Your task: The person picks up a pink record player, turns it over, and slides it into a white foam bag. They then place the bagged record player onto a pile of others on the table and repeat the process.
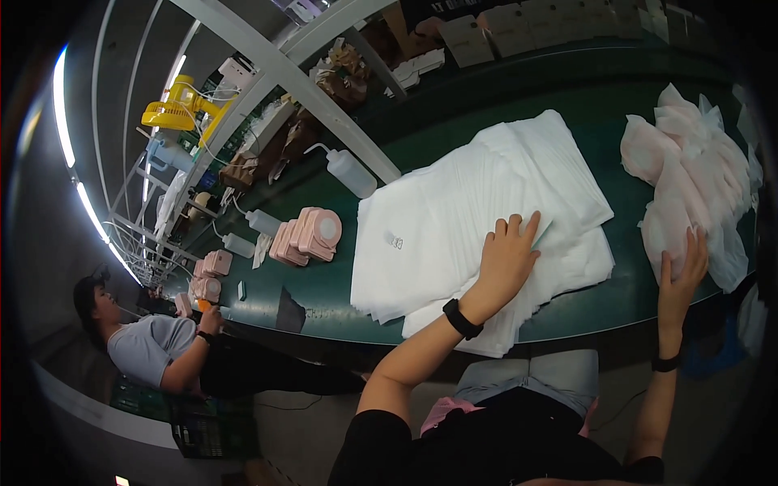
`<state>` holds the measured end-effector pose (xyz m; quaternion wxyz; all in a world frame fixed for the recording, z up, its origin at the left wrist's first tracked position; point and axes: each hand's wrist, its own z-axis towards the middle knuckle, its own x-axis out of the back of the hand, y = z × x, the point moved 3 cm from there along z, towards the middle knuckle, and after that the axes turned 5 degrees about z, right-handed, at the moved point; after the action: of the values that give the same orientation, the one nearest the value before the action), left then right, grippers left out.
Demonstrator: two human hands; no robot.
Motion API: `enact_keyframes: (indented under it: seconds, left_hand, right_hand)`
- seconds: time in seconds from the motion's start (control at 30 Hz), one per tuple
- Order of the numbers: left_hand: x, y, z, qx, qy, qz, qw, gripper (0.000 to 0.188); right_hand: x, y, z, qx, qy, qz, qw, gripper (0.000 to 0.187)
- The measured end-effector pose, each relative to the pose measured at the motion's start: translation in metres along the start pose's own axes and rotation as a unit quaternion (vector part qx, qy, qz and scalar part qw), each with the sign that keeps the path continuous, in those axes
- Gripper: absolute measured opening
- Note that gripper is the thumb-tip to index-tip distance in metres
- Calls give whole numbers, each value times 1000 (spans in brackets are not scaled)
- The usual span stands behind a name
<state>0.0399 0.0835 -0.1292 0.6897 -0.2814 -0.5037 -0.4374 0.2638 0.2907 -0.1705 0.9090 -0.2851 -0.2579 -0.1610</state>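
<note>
Toward the near edge of the green table (626, 279), my left hand (504, 263) lies, fingers spread, on thin white sheets (438, 231) in ruffled layers. To their right, my right hand (683, 279) rests parted fingers against filmy pouches (713, 182) with rounded pinkish things (650, 154) inside. Bare surface separates sheets from pouches.

Yellow fan (168, 114), translucent squeeze bottle (352, 173), co-worker (152, 350) in grey shirt, dark plastic crate (212, 429)

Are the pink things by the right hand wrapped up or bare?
Wrapped up: the pink things by the right hand show only faintly through thin white wrapping.
</note>
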Motion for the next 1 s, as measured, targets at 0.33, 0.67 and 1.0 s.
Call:
enact_keyframes:
  seconds: [0.33, 0.67, 1.0]
  left_hand:
    - [114, -126, 57, 54, 223, -141, 963, 34]
    - [287, -237, 261, -7, 462, 123, 878, 28]
    - [235, -242, 299, -64, 488, 119, 862, 57]
  right_hand:
    - [6, 24, -36, -116, 208, 185, 953, 51]
    - [-45, 49, -68, -107, 189, 193, 957, 34]
    - [-50, 46, -67, -88, 165, 168, 968, 33]
